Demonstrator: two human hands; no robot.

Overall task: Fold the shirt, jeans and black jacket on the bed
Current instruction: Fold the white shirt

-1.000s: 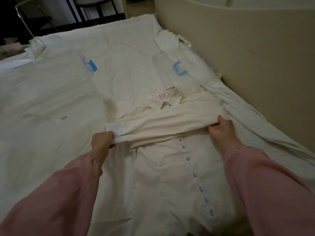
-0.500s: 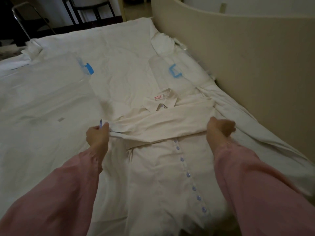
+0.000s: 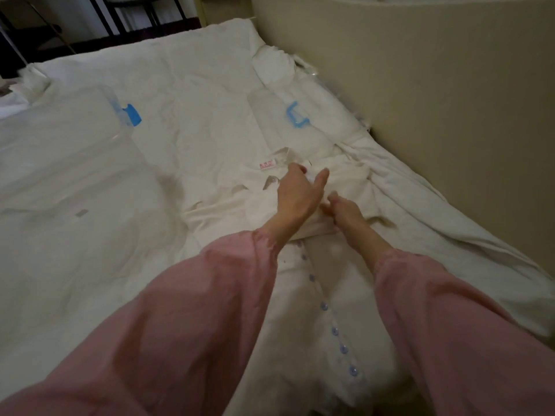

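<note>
Reaching across the shirt [image 3: 300,319] with both arms in pink sleeves [image 3: 195,325], the person has both hands at its upper part. The shirt lies on the bed [image 3: 195,94], front up, with the collar [image 3: 279,157] at the far end and the hem toward the camera. A pink label [image 3: 267,165] shows inside the collar. A row of pale blue buttons [image 3: 334,330] runs down the front, from under the wrists toward the bottom of the view. A band of shirt cloth lies bunched across the chest, just below the collar.

The left hand [image 3: 295,199] is over the chest, just right of the collar, thumb out and fingers curled. A white bit of shirt cloth is pinched between them (looks like a cuff, not sure). The right hand [image 3: 342,210] is just beside it, nearly touching, fingers bent down into the bunched cloth. It is blurred, so I cannot tell whether it grips or only presses.

Two clear plastic pieces lie on the bed, the big one [image 3: 66,151] at left and the small one [image 3: 264,115] beyond the collar, each with a blue clip [image 3: 295,117]. Crumpled white bedding runs along the beige wall [image 3: 435,100] at right. Dark chair legs [image 3: 144,13] stand past the far edge.
</note>
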